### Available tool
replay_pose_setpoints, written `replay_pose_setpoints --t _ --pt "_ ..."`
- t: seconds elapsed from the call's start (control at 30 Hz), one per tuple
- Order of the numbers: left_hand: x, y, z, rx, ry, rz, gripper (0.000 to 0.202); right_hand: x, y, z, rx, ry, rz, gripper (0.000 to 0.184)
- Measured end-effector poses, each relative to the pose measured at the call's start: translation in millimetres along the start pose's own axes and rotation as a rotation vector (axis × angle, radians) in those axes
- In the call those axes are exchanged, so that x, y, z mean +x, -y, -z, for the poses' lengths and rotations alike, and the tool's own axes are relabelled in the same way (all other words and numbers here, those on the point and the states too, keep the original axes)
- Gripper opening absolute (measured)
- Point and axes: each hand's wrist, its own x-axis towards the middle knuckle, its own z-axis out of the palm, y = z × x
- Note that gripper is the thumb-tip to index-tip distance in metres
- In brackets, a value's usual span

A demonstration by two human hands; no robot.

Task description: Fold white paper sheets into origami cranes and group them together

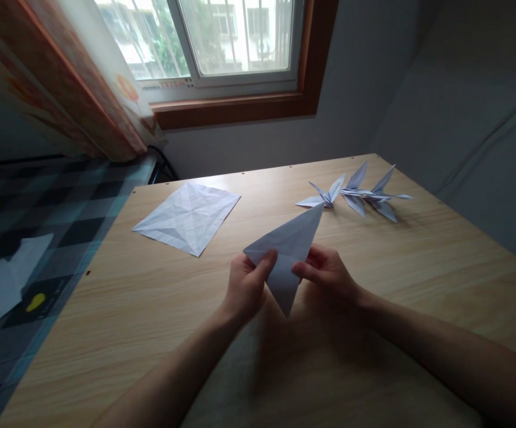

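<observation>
A folded sheet of white paper (287,246) is held up above the wooden table, one point aimed up and right, another aimed down toward me. My left hand (249,279) pinches its left corner, thumb lying on the front face. On the right edge, my right hand (324,268) grips it between thumb and fingers. The fingers behind the paper are partly hidden. Beyond my left hand lies a creased square sheet of paper (191,217), spread flat. Past my right hand sit several folded paper cranes (360,193) grouped together.
The wooden table (160,339) reaches back toward a wall under a window (240,41). At the left stands a surface with a checked cloth (75,208), bearing loose white paper (6,285). A patterned curtain (97,77) hangs beside the window.
</observation>
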Motion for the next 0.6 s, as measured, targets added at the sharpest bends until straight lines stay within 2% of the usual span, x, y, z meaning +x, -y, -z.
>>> replay_pose_setpoints --t 0.07,0.2,0.37,0.47,0.53,0.6 --pt "1.4 5.3 2.9 -0.059 0.048 0.032 0.035 -1.0 2.0 -6.4 0.003 -0.024 -0.069 0.035" --pt "10.4 13.3 13.5 0.004 -0.114 -0.035 0.039 0.5 3.6 -7.1 -0.015 -0.059 -0.133 0.037" --pt "17.6 15.5 18.0 0.071 -0.082 -0.007 0.042 2.3 2.7 -1.7 -0.032 -0.049 -0.150 0.036" --pt "14.7 13.5 16.5 0.215 -0.147 -0.088 0.037 2.5 3.2 -2.9 -0.064 -0.118 -0.141 0.031" --pt "10.3 12.9 15.1 0.349 -0.169 -0.169 0.047 2.2 4.7 -5.6 -0.105 -0.188 -0.111 0.027" --pt "5.2 13.5 13.3 0.477 -0.086 -0.250 0.069 1.7 6.5 -9.0 -0.144 -0.249 -0.052 0.020"
